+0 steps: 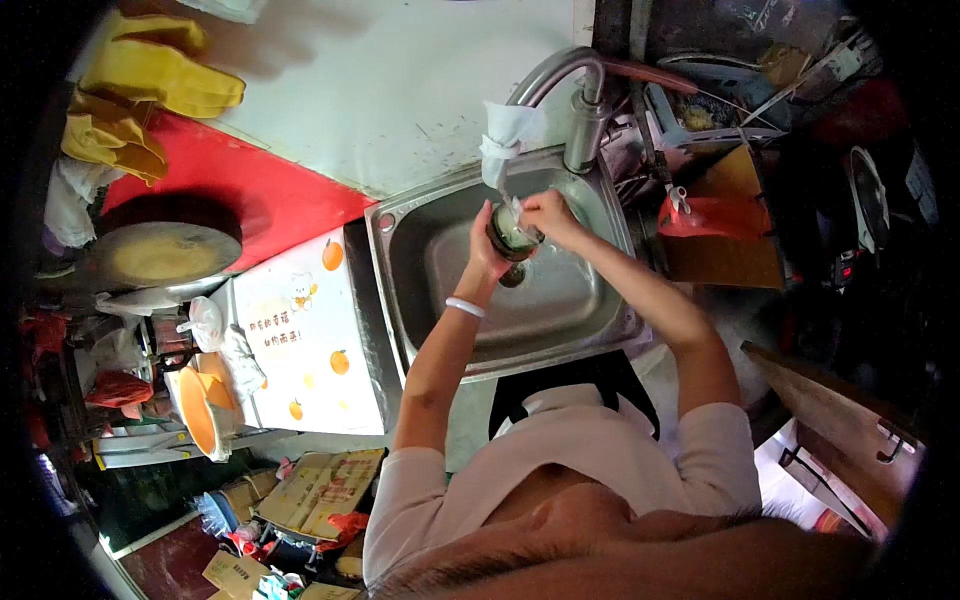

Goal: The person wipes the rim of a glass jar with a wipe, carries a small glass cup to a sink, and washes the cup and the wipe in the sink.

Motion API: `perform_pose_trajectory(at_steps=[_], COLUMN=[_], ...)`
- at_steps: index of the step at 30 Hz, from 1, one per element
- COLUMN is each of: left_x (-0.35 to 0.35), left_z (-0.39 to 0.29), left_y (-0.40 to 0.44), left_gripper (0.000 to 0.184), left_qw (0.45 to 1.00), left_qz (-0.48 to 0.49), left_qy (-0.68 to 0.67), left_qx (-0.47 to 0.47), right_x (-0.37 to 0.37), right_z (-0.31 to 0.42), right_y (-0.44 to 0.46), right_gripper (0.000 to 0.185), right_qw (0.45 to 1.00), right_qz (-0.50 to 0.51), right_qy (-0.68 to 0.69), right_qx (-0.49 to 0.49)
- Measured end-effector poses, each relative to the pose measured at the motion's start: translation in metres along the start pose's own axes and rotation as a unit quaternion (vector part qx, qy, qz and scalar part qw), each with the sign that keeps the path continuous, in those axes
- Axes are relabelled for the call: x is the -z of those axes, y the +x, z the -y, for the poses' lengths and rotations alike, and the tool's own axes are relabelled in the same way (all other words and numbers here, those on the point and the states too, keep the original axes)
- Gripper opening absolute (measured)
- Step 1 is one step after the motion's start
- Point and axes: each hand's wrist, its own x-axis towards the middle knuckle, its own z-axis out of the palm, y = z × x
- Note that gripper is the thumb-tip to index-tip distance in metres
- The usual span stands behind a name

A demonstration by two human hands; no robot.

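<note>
Over the steel sink point(430, 290), my left hand point(487, 250) is wrapped round a small greenish bowl or jar point(515, 232) from its left side. Water runs from the faucet point(588, 125), whose spout end has a white cloth point(505, 140) tied on it, down to the container. My right hand point(552, 220) is closed at the container's upper right rim; what its fingers hold, if anything, is too small to name. Below the container, the drain point(513, 274) shows in the basin.
Left of the sink are a round wooden board point(165, 252), yellow gloves point(160, 65) and a white cover with oranges point(310, 340). An orange-rimmed container point(197, 412) stands lower left. A cardboard box point(725, 230) with a red bag point(712, 216) is at the right.
</note>
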Motion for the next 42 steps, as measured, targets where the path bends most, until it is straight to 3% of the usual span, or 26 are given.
perform_pose_trajectory(at_steps=[2, 3, 4, 7, 8, 10, 11, 12, 14, 16, 18, 20, 22, 23, 26, 29, 31, 32, 34, 35, 37, 42], left_x=[-0.003, -0.004, -0.006, -0.007, -0.009, -0.023, -0.032, -0.038, -0.038, -0.024, -0.012, 0.001, 0.01, 0.012, 0.001, -0.008, -0.007, -0.006, -0.013, -0.012, -0.012, -0.023], left_z=[0.002, 0.001, 0.0, 0.004, 0.006, 0.006, 0.003, 0.001, 0.001, 0.008, 0.012, 0.016, 0.019, 0.018, 0.009, 0.003, -0.001, -0.002, -0.001, -0.001, -0.001, 0.008], left_y=[0.005, 0.009, 0.015, 0.037, 0.037, 0.028, 0.025, 0.022, 0.025, 0.036, 0.034, 0.029, 0.021, 0.014, -0.01, -0.025, -0.034, -0.033, -0.035, -0.032, -0.024, 0.005], left_gripper=[0.053, 0.052, 0.051, 0.044, 0.042, 0.051, 0.057, 0.065, 0.072, 0.052, 0.05, 0.048, 0.046, 0.05, 0.057, 0.068, 0.073, 0.073, 0.07, 0.071, 0.068, 0.051], left_qw=[1.0, 0.998, 0.996, 0.992, 0.989, 0.982, 0.957, 0.921, 0.926, 0.905, 0.935, 0.958, 0.994, 0.994, 0.995, 0.995, 0.996, 0.996, 0.996, 0.996, 0.997, 0.997], left_qz=[0.01, 0.021, 0.033, 0.001, -0.021, -0.054, -0.11, -0.165, -0.146, -0.095, -0.052, -0.008, 0.065, 0.075, 0.101, 0.09, 0.084, 0.082, 0.048, 0.051, 0.045, -0.042], left_qy=[0.022, 0.048, 0.075, 0.099, 0.119, 0.136, 0.215, 0.291, 0.282, 0.32, 0.274, 0.232, 0.048, 0.055, -0.018, -0.006, -0.027, -0.028, -0.061, -0.057, -0.055, -0.024], left_qx=[-0.01, -0.02, -0.03, -0.077, -0.084, -0.121, -0.161, -0.198, -0.202, -0.264, -0.22, -0.17, -0.078, -0.064, -0.019, -0.031, -0.013, -0.019, -0.032, -0.037, -0.031, -0.054], right_x=[-0.006, -0.004, 0.0, 0.011, 0.018, 0.041, 0.05, 0.057, 0.057, 0.047, 0.034, 0.015, 0.01, 0.011, 0.014, 0.017, 0.027, 0.029, 0.028, 0.023, 0.012, -0.007], right_z=[-0.001, -0.005, -0.011, -0.019, -0.023, -0.037, -0.044, -0.05, -0.045, -0.017, -0.017, -0.003, 0.026, 0.034, 0.052, 0.041, 0.024, 0.014, -0.01, -0.024, -0.05, -0.125], right_y=[0.008, 0.011, 0.009, -0.005, -0.008, -0.016, -0.024, -0.035, -0.052, -0.064, -0.051, -0.035, -0.025, -0.016, 0.007, 0.029, 0.032, 0.031, 0.021, 0.013, 0.001, 0.008], right_gripper=[0.006, 0.007, 0.007, 0.008, 0.008, 0.011, 0.011, 0.013, 0.015, 0.018, 0.02, 0.02, 0.024, 0.024, 0.031, 0.033, 0.029, 0.029, 0.023, 0.023, 0.02, 0.017], right_qw=[0.941, 0.884, 0.884, 0.9, 0.899, 0.984, 0.984, 0.986, 0.983, 0.953, 0.953, 0.912, 0.931, 0.931, 0.969, 0.977, 0.994, 0.994, 0.995, 0.995, 0.948, 0.912], right_qz=[-0.258, -0.306, -0.307, -0.154, -0.155, -0.057, -0.055, -0.103, -0.152, -0.287, -0.281, -0.214, -0.102, -0.106, 0.07, 0.057, 0.079, 0.084, 0.0, 0.004, -0.064, -0.165], right_qy=[-0.12, -0.267, -0.266, -0.401, -0.402, -0.158, -0.158, -0.126, -0.096, 0.07, 0.081, -0.205, -0.226, -0.223, -0.196, -0.141, -0.055, -0.057, 0.076, 0.074, 0.305, 0.354], right_qx=[0.184, 0.232, 0.232, 0.076, 0.075, -0.063, -0.061, -0.039, -0.019, 0.071, 0.078, 0.282, 0.267, 0.267, 0.136, 0.148, 0.047, 0.05, -0.065, -0.068, -0.061, -0.127])
